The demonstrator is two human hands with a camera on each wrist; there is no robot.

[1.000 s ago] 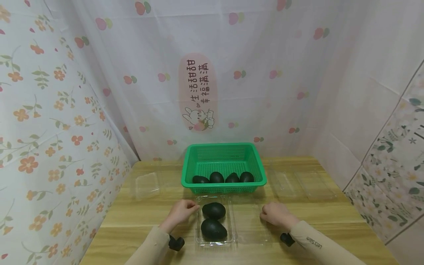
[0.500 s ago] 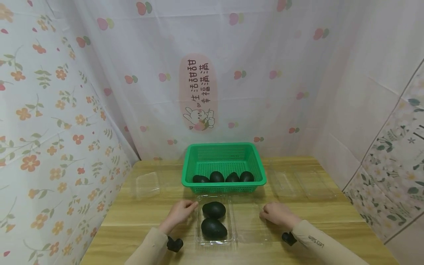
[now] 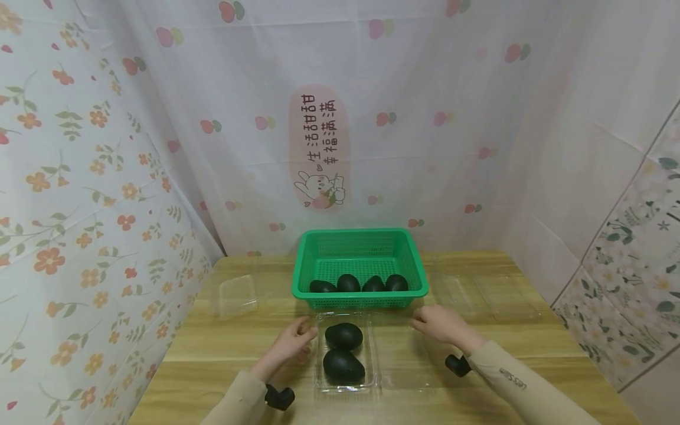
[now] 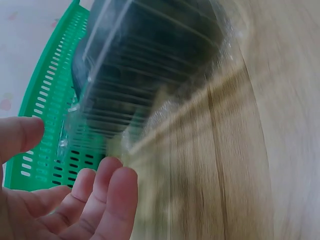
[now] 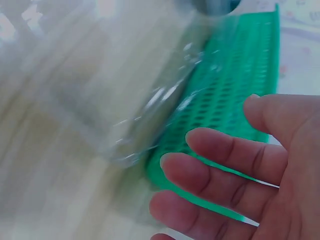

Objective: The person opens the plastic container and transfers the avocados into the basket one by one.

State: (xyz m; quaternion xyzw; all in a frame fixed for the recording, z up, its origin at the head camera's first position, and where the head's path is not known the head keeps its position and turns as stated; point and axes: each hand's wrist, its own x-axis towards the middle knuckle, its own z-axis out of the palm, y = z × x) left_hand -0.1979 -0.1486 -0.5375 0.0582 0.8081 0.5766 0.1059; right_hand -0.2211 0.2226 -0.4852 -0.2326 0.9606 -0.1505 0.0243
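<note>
Two dark avocados [image 3: 343, 366] lie one above the other in the tray of a clear plastic clamshell box [image 3: 346, 388]. Its see-through lid [image 3: 406, 387] lies folded out flat to the right. My left hand [image 3: 289, 343] is just left of the tray's upper left corner. In the left wrist view its fingers [image 4: 117, 200] are spread and relaxed, with nothing between them. Near the lid's upper right corner is my right hand [image 3: 443, 324]. The right wrist view shows its fingers [image 5: 192, 170] loosely bent and apart, short of the lid's edge.
A green perforated basket [image 3: 361, 297] stands just behind the box, with several more avocados [image 3: 347, 283] along its front side. Other clear plastic boxes lie at the table's back left [image 3: 237, 295] and back right [image 3: 504, 295]. A printed curtain [image 3: 435, 171] hangs behind the table.
My right hand has moved away from me, up along the lid's right side. My left hand's fingers have loosened and spread beside the tray. The avocados and box stay put.
</note>
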